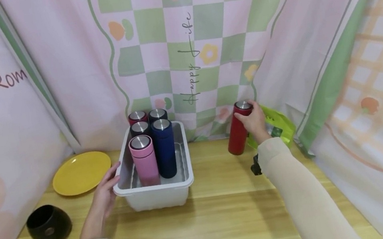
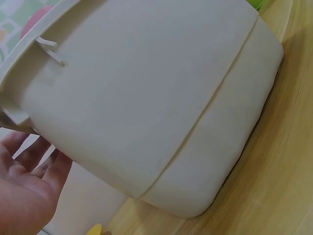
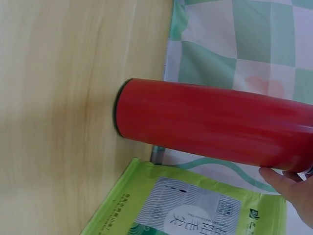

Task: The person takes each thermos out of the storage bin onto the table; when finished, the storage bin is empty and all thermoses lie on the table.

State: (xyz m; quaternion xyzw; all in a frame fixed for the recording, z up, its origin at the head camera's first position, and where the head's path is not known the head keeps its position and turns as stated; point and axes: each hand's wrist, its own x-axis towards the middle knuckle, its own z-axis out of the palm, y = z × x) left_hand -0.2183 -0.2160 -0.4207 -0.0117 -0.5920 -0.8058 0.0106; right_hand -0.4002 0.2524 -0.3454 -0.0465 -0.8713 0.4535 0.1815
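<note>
My right hand (image 1: pixel 255 121) grips a red thermos bottle (image 1: pixel 236 135) near its silver-topped lid, thumb on the near side. The bottle stands nearly upright at the back right, its base close to the wooden tabletop; the right wrist view shows its long smooth side. On the left, my left hand (image 1: pixel 106 193) touches the side rim of a white plastic bin (image 1: pixel 158 198) with loosely extended fingers (image 2: pixel 57 169). Inside the bin stand several thermos bottles: a pink one (image 1: pixel 145 164) in front, a blue one (image 1: pixel 165 151) beside it, and darker ones behind, partly hidden.
Behind the red bottle a bright green tea packet (image 3: pixel 210 208) leans by the curtain. A yellow plate (image 1: pixel 82 174) and a round black cup (image 1: pixel 49 227) sit left of the bin. Patterned curtains (image 1: pixel 154 59) enclose the wooden table (image 1: pixel 223 220) at the back and sides.
</note>
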